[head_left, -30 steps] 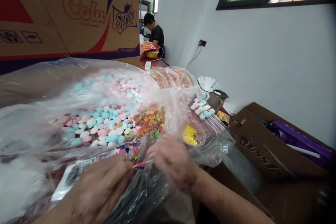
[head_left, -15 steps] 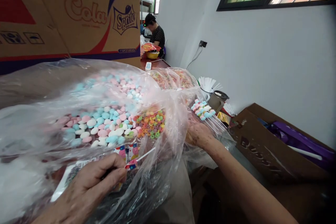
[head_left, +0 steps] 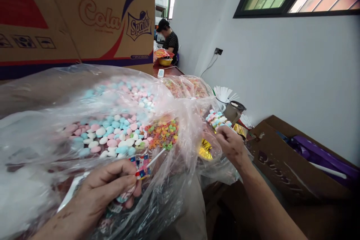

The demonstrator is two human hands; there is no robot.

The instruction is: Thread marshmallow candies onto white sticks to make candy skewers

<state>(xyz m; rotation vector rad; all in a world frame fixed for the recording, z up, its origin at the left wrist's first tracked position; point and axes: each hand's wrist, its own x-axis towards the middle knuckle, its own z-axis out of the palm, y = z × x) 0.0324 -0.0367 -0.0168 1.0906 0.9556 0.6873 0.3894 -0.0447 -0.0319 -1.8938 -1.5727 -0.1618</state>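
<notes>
My left hand [head_left: 112, 185] is closed around a small printed candy wrapper [head_left: 142, 165]. A white stick [head_left: 156, 158] pokes out of its top to the right. My right hand [head_left: 230, 144] is closed, fingertips pinched together, just below a pile of marshmallow skewers [head_left: 218, 119]. A tiny yellow glint shows by its fingertips, but I cannot make out what it holds. Left of it lies a clear round dish with gold twist ties [head_left: 206, 149]. Pink, blue and white marshmallows [head_left: 112, 142] and colourful ring-shaped cereal [head_left: 163, 134] lie in open clear bags ahead.
A big cardboard box [head_left: 92, 45] stands at the back left. Behind the skewers are a cup of white sticks [head_left: 223, 95] and a dark lidded jug [head_left: 235, 109]. An open brown box [head_left: 284, 165] with purple plastic is at right. Another person [head_left: 170, 41] sits farther back.
My right hand has lifted from over the dish and moved right, fingers now pinched, uncovering the gold twist ties. My left hand keeps the wrapper, now more upright and fully in view.
</notes>
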